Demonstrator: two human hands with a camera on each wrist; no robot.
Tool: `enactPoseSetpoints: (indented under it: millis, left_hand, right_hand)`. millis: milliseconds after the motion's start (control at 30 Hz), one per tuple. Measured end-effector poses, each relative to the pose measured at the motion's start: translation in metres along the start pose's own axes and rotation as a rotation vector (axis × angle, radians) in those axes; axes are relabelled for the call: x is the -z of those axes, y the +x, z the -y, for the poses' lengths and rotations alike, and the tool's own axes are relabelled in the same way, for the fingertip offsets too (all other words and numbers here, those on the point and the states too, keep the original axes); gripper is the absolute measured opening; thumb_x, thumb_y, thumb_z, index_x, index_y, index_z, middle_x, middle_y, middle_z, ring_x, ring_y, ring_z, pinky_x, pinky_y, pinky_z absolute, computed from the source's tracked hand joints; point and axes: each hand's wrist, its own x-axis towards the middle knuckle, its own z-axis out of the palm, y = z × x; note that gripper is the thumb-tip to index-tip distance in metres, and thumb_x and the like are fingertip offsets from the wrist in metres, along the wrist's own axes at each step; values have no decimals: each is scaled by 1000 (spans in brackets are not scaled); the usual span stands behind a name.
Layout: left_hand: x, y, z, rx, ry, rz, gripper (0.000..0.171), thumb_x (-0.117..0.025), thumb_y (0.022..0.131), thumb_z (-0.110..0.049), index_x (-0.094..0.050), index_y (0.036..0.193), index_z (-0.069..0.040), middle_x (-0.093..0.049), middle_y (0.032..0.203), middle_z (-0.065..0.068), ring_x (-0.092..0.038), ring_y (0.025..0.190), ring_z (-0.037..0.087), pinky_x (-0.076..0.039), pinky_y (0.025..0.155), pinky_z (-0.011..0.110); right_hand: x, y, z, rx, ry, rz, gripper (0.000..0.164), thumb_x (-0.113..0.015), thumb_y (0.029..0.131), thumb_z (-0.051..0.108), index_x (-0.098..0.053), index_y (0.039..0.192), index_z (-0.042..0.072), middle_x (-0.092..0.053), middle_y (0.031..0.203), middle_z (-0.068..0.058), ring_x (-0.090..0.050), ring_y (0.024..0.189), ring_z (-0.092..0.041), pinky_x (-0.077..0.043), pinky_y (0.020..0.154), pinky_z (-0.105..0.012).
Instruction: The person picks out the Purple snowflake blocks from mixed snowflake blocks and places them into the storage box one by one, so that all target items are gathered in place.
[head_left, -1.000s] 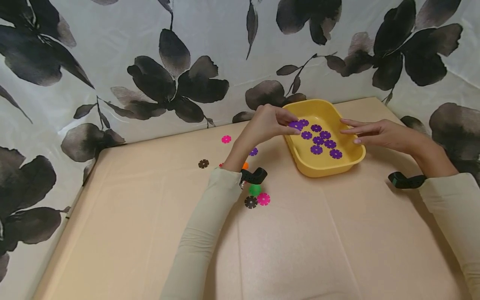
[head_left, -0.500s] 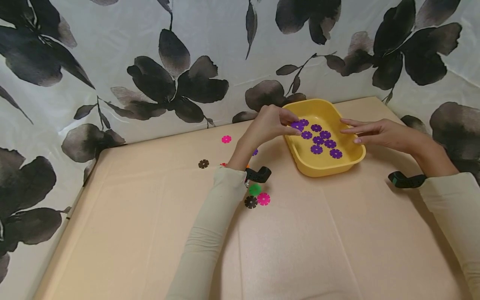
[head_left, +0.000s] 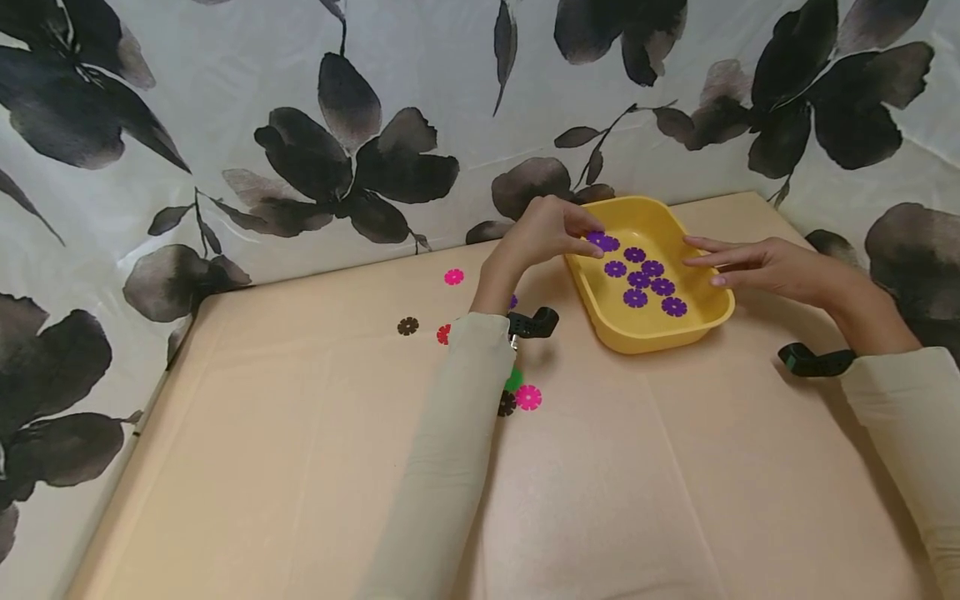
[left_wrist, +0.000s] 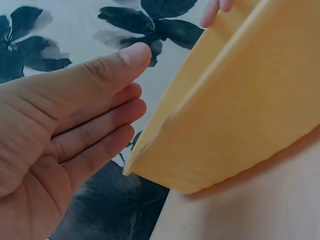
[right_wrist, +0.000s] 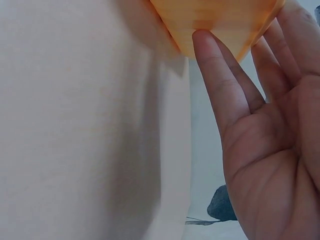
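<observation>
My left hand (head_left: 546, 233) reaches over the left rim of a yellow plastic tray (head_left: 651, 340), thumb and fingers apart. In the left wrist view nothing shows between the thumb (left_wrist: 134, 56) and fingers. Right by its fingertips in the head view, two purple notched discs (head_left: 609, 243) overlap inside the tray. Several more purple discs (head_left: 639, 280) lie spread over the tray's floor. My right hand (head_left: 780, 268) has its fingers extended over the tray's right rim, and the right wrist view shows fingertips (right_wrist: 204, 42) against the tray's yellow side.
Left of the tray, loose notched discs lie on the beige table (head_left: 300, 467): pink (head_left: 453, 277), brown (head_left: 408, 326), red (head_left: 443, 334), green (head_left: 514, 380), another pink (head_left: 528, 397) and a dark one (head_left: 507, 404). My left forearm partly covers this group. A floral cloth (head_left: 420, 67) hangs behind.
My left hand has moved slightly up and right at the tray's rim, its thumb and fingers parting from a purple disc, which now lies in the tray. My right hand stays put.
</observation>
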Motion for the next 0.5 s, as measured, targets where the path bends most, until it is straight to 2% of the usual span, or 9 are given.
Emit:
enactPoseSetpoints:
  millis: [100, 133, 233, 333, 500]
  left_hand:
    - [-1, 1, 4, 12, -28, -14, 40, -84, 83, -27, -76, 120, -12, -76, 114, 1, -67, 101, 8, -53, 86, 14]
    - [-2, 1, 5, 10, -33, -18, 40, -84, 83, -26, -76, 120, -11, -75, 114, 1, -67, 102, 9, -53, 87, 14]
    - [-3, 2, 8, 8, -35, -28, 40, -85, 83, -27, -76, 119, -11, -76, 113, 1, -67, 102, 8, -53, 87, 14]
    - [-5, 4, 9, 1, -7, -36, 40, -85, 83, -27, -76, 119, -11, -76, 114, 1, -67, 102, 8, -53, 87, 15]
    - [-8, 10, 6, 8, 66, -22, 40, -83, 84, -26, -76, 120, -11, -75, 115, 2, -66, 102, 8, -53, 86, 14]
  right_hand:
    - [0, 1, -1, 0, -16, -3, 46, -66, 101, 22, -57, 145, 14, -29, 165, 12, -18, 155, -13, -34, 114, -54]
    - [-1, 1, -1, 0, -15, -5, 46, -66, 101, 22, -57, 145, 14, -29, 165, 12, -18, 155, -13, -31, 112, -62]
    - [-1, 1, -2, 2, -30, -9, 45, -66, 101, 22, -58, 145, 14, -30, 165, 13, -19, 154, -9, -32, 112, -61]
    - [-1, 0, -4, 12, -11, -13, 45, -66, 101, 21, -58, 144, 13, -30, 164, 13, -19, 154, -7, -30, 112, -67]
    - [-2, 0, -6, 17, 7, -18, 45, -65, 101, 20, -58, 144, 12, -29, 164, 14, -18, 154, -9, -28, 111, -71]
